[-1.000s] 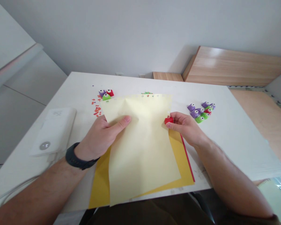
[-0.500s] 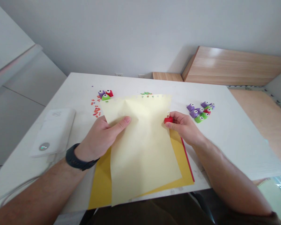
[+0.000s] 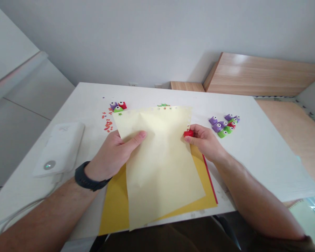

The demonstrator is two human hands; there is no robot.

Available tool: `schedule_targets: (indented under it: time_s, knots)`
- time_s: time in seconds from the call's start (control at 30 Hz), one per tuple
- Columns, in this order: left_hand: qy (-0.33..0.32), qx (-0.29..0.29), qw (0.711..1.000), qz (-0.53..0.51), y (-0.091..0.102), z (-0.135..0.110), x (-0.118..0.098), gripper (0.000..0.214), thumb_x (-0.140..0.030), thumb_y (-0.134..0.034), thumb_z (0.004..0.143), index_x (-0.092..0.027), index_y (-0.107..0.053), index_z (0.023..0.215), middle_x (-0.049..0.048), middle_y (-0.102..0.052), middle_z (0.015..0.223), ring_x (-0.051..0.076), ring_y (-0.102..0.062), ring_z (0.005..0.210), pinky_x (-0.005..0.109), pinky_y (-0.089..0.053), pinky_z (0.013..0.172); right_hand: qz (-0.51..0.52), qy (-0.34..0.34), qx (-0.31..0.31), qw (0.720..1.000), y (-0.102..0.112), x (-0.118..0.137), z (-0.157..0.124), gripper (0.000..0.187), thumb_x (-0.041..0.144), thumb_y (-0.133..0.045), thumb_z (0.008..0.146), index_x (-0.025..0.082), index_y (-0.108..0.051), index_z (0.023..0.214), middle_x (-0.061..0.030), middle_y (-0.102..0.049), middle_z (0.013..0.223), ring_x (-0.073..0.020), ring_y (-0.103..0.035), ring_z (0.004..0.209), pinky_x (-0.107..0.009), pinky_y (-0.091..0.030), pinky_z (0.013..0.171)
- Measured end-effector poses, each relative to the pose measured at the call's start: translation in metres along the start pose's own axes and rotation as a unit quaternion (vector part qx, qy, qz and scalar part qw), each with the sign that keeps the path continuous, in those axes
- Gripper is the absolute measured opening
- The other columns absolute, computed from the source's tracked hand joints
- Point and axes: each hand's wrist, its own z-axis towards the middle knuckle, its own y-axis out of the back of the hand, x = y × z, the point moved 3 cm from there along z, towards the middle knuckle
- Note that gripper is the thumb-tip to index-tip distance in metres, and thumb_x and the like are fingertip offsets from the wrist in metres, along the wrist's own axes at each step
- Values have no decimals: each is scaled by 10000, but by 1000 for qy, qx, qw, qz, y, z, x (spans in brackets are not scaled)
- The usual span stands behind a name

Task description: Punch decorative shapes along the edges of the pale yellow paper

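A pale yellow sheet of paper (image 3: 162,168) is held up over the table, with small punched shapes along its top edge and upper right side. My left hand (image 3: 115,152) grips its left edge, thumb on the front and fingers hidden behind. On the right edge sits a small red craft punch (image 3: 188,133), pinched between the thumb and fingers of my right hand (image 3: 206,140). Below the sheet lies darker yellow paper (image 3: 115,206), with a red edge (image 3: 210,180) showing at its right.
Several purple, green and red eyed punches (image 3: 223,126) cluster at right; three more (image 3: 118,106) stand at back left. Orange paper bits (image 3: 108,125) and green bits (image 3: 163,105) are scattered on the white table (image 3: 254,161). A white power bank (image 3: 60,147) with a cable lies left.
The sheet's lower part has swung slightly to the right. Both hands keep their grips, and the red punch stays at the right edge.
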Motion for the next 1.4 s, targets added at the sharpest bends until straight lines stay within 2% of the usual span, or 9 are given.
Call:
schedule_targets:
  time_s: [0.3, 0.5, 0.83, 1.0, 1.23, 1.4]
  knots:
    - [-10, -4, 1000, 8, 1, 1, 0, 534, -566, -795, 856, -229, -751, 1267, 97, -713, 1394, 374, -685, 1258, 472, -615, 1016, -31, 22, -6, 999, 1, -3, 2, 285, 381, -838, 811, 223, -686, 992, -4, -699, 900, -182, -623, 818, -341, -488, 819]
    - [-8, -9, 1000, -4, 2, 2, 1, 487, -521, -787, 878, -228, -748, 1266, 92, -696, 1423, 364, -674, 1281, 470, -598, 1045, 7, 6, 24, 1000, 1, 9, -6, 337, 379, -834, 820, 205, -685, 1068, -30, -708, 976, -185, -636, 861, -346, -497, 836]
    - [-17, -23, 1000, 0, 2, 2, 1, 453, -515, -786, 876, -248, -750, 1240, 76, -718, 1389, 361, -671, 1282, 473, -568, 1079, 39, -7, 5, 999, 4, 12, -7, 372, 378, -851, 803, 213, -705, 1102, -33, -726, 1006, -186, -653, 900, -346, -500, 885]
    - [-17, -35, 999, 2, 2, 4, 2, 463, -549, -798, 848, -243, -767, 1195, 84, -751, 1325, 371, -695, 1240, 467, -613, 1001, 62, -11, 6, 998, 7, 8, -6, 395, 396, -861, 806, 225, -716, 1131, -36, -740, 1046, -200, -671, 952, -363, -507, 940]
    - [-14, -19, 1000, -4, 2, 5, 3, 491, -537, -789, 869, -252, -747, 1267, 69, -716, 1394, 355, -676, 1277, 465, -577, 1074, 95, -22, -1, 995, 7, 8, -7, 416, 384, -889, 775, 225, -732, 1126, -32, -745, 1030, -198, -672, 942, -365, -505, 946]
    - [-17, -30, 999, -4, 2, 5, 3, 517, -572, -798, 847, -249, -756, 1249, 77, -728, 1372, 353, -679, 1273, 481, -555, 1106, 121, -33, -1, 992, 6, 7, -6, 414, 380, -889, 770, 231, -739, 1126, -35, -751, 1051, -197, -683, 939, -362, -516, 934]
